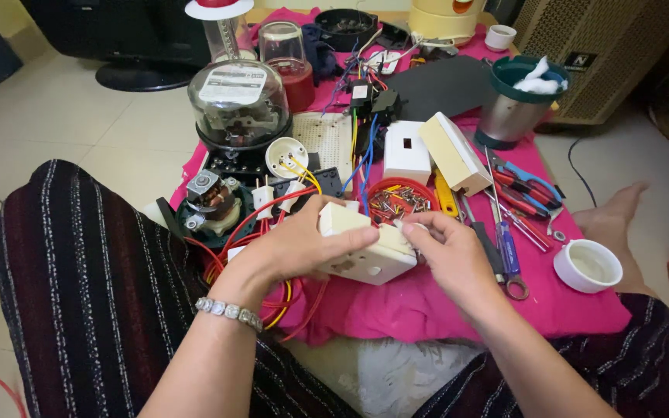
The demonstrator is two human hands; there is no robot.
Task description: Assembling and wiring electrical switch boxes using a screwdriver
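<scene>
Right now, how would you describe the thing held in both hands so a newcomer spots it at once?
Start at the pink cloth spread on the floor. At its near edge, the left hand and right hand hold a cream plastic switch box. Unlike the white box and the tilted cream box farther back, it is off the cloth, just in front of the red dish of screws.

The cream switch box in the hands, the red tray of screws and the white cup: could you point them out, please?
cream switch box (369, 259): head view, front face.
red tray (426, 188): head view, rim.
white cup (574, 277): head view, outer wall.
</scene>
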